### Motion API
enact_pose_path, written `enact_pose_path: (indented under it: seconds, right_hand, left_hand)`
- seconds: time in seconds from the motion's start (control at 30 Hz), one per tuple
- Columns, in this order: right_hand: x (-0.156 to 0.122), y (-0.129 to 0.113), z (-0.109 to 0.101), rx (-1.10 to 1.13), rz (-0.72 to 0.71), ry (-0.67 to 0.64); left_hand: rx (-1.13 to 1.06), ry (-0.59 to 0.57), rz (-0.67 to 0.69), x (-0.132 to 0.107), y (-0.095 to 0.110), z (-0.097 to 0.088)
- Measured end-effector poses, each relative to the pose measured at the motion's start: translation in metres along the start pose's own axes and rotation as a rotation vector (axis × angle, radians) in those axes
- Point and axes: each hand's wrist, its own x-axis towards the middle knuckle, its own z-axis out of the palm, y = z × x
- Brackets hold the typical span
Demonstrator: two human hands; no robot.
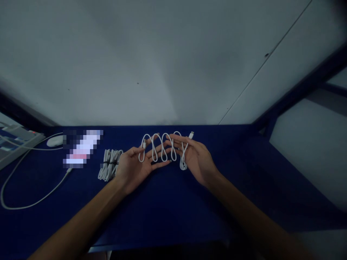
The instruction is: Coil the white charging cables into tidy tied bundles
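Observation:
A white USB charging cable [164,148] is spread in several loose zigzag loops between my hands, above the blue tabletop. My left hand [138,164] is turned palm up with its fingers stretched under the loops; its thumb presses the cable near one plug [144,144]. My right hand [197,157] holds the other end of the loops between thumb and fingers. Another plug [191,135] sticks up behind that hand, and a narrow bundled part [183,165] of cable hangs by its palm. Just left of my left hand lie tied white cables [107,166], partly hidden by it.
A pixelated lit phone [84,148] lies at the left with a white cord [35,206] plugged in. Beyond it are a white rounded device [55,141] and a power strip [34,133] with a red light. A pale wall [162,65] rises behind the blue table [168,216].

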Motion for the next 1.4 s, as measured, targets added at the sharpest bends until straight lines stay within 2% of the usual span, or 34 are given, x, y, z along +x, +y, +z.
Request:
enact_pose_path:
  seconds: [0.5,0.83,1.0,1.4]
  right_hand:
    - [-0.001,-0.003,0.006,-0.006,-0.021,0.028]
    - [0.0,-0.001,0.004,-0.011,-0.016,-0.012]
    - [0.002,0.007,0.001,0.009,-0.003,0.044]
    - [0.002,0.006,0.003,0.091,0.013,0.02]
  left_hand:
    - [0.019,0.002,0.009,-0.003,0.0,0.004]
    - [0.021,0.023,0.026,-0.004,-0.001,0.005]
    - [0.029,0.002,0.024,-0.004,-0.002,0.004]
    - [0.147,0.09,0.021,0.002,-0.005,0.006]
